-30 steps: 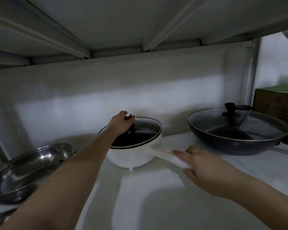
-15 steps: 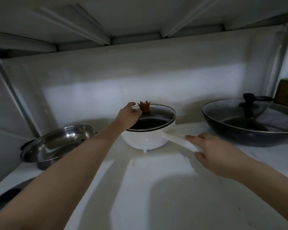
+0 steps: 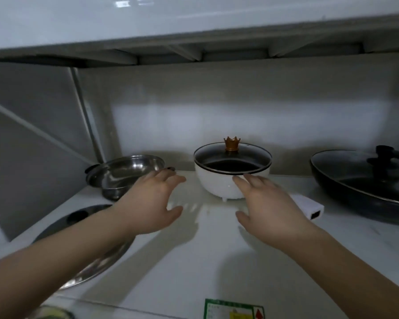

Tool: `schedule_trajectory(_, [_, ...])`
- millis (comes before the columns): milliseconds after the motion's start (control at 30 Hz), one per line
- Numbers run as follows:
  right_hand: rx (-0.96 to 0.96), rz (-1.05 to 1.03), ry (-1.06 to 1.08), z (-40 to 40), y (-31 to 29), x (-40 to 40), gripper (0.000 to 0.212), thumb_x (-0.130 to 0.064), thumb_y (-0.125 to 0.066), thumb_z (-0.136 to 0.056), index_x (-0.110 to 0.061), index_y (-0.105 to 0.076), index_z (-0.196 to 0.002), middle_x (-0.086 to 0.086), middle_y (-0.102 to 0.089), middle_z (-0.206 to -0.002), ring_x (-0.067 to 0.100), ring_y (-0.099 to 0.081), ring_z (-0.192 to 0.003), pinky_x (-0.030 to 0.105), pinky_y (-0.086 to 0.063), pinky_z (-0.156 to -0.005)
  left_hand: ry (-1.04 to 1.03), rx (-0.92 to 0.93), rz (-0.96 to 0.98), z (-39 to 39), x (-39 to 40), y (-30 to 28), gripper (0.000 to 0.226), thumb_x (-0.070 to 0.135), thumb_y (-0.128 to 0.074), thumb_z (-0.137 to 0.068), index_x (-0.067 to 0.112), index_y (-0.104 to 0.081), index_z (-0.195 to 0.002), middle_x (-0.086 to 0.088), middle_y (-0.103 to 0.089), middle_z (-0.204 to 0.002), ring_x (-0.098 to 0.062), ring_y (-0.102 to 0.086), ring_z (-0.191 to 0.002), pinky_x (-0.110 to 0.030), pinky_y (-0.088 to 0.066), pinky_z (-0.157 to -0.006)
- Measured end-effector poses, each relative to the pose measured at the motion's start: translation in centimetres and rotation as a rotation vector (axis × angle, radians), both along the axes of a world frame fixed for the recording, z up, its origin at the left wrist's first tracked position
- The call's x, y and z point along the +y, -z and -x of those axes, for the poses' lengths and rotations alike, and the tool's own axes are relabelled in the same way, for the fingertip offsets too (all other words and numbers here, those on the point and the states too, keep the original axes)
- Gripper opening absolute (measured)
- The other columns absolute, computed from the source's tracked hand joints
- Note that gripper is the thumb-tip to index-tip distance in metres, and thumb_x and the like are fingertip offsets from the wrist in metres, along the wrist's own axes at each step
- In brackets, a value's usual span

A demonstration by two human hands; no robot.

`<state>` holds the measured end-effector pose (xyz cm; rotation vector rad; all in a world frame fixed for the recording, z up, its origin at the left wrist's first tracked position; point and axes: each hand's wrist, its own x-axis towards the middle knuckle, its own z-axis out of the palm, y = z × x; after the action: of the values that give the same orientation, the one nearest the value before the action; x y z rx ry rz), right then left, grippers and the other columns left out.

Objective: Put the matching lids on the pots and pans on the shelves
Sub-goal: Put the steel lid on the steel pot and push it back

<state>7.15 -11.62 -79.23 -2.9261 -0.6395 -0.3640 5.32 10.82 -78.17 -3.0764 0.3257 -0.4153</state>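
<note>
Both hands have let go: left hand (image 3: 151,201) and right hand (image 3: 266,207), fingers spread and empty, flank the white pot (image 3: 219,185), its glass lid (image 3: 232,161) seated; bare shelf (image 3: 194,261) lies before it.

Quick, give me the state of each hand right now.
Left hand: open, fingers spread, holding nothing.
Right hand: open, holding nothing, in front of the white pot.

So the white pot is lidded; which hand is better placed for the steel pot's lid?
Probably the left hand: it hovers open beside the uncovered steel pot, above the steel lid. The right hand is by the white pot.
</note>
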Motion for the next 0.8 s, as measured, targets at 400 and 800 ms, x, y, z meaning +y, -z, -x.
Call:
schedule_trajectory(400, [0.034,0.061,-0.198,3.2,-1.8,10.4,0.067,-0.028,-0.052,-0.087,-0.021,-0.022,-0.146,0.006,-0.034,-0.149,0.027,-0.033,-0.135,0.042,-0.033,-0.109,-0.293,0.039,-0.038,11.4,10.4,-1.7,0.060,0.044,-0.054,-0.083,0.028,-0.039,-0.138,0.001,-0.044,-0.143,-0.024,-0.047,-0.126,-0.032,-0.039,-0.104])
schedule_trajectory(800, [-0.011,0.100,-0.128,2.1,1.0,16.6,0.067,-0.026,-0.048,-0.089,-0.018,-0.017,-0.148,0.006,-0.026,-0.154,0.023,-0.025,-0.141,0.038,-0.028,-0.113,-0.273,0.049,0.065,8.1,18.6,3.9,0.056,0.041,-0.050,-0.087,0.023,-0.039,-0.138,-0.001,-0.049,-0.138,-0.023,-0.047,-0.125,-0.031,-0.037,-0.104])
